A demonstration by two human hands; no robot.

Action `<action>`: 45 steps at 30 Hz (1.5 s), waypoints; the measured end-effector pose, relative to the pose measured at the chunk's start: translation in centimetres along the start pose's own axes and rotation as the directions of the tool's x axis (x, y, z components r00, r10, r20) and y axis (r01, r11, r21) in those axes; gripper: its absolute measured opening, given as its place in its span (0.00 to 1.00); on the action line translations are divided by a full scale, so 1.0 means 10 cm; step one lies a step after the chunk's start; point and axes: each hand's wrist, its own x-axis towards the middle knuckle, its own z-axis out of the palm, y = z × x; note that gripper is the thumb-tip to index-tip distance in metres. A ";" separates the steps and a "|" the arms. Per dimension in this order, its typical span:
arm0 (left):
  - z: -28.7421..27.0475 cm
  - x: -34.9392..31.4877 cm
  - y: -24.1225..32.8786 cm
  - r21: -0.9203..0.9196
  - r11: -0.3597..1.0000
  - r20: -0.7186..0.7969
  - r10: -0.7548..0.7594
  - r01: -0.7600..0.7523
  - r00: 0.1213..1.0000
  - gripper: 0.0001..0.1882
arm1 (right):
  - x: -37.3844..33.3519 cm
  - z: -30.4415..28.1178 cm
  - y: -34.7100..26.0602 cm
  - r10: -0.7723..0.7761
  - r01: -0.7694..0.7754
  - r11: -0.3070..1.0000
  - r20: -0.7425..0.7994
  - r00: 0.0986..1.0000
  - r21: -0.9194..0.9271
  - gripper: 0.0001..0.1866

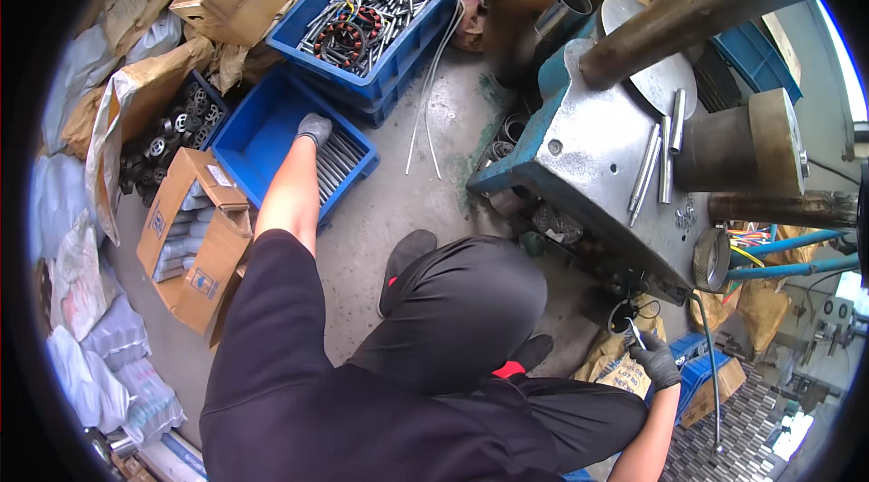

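My left hand [315,130], in a grey glove, reaches down into a blue plastic bin [254,127]. It is at the end of a row of metal rods [339,162] lying side by side in the bin; its fingertips are hidden beneath the hand. Off to the right, my right hand [655,362], in a dark grey glove, is closed around a short, slim, pale shiny piece [635,334] whose kind I cannot make out. That hand is low beside the metal workbench, above a printed tan sack [625,375].
A blue crate [384,71] at the back holds many loose rods and a wound coil ring [340,45]. On the machine table [579,140] lie several metal tubes [665,159] under a thick steel column [688,11]. A cardboard box [201,251] stands left; a hose [711,364] hangs right.
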 end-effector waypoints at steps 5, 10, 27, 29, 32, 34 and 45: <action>0.01 0.00 -0.11 -0.234 0.971 0.072 -0.029 0.045 0.997 0.22 | -0.06 0.05 -0.22 0.023 -0.026 0.995 -0.029 0.999 -0.101 0.25; 0.09 -0.31 -0.14 -0.006 0.991 0.002 0.133 -0.133 0.991 0.34 | -0.16 0.10 -0.45 -0.067 0.053 0.976 -0.057 0.996 -0.211 0.28; 0.06 -2.22 0.15 -0.441 0.718 -0.589 0.221 -0.538 0.777 0.18 | -0.86 0.00 -1.25 -0.610 0.503 0.781 -0.277 0.742 -0.371 0.25; -0.15 -2.54 0.53 -0.478 0.640 -0.540 0.327 -0.602 0.776 0.17 | -1.08 -0.07 -1.57 -0.697 0.517 0.696 -0.298 0.652 -0.498 0.22; -0.92 -3.08 1.41 -0.491 0.463 -0.540 0.503 -0.738 0.675 0.14 | -1.22 -0.09 -2.01 -0.835 0.478 0.516 -0.293 0.466 -0.711 0.15; -1.28 -3.28 2.00 -0.561 0.405 -0.456 0.577 -0.722 0.678 0.12 | -1.16 -0.10 -2.14 -0.833 0.431 0.509 -0.300 0.465 -0.745 0.15; -1.29 -4.36 4.67 -0.849 0.249 -0.091 0.800 -0.466 0.594 0.19 | -0.21 0.13 -1.74 -0.751 0.412 0.651 -0.462 0.471 -0.638 0.10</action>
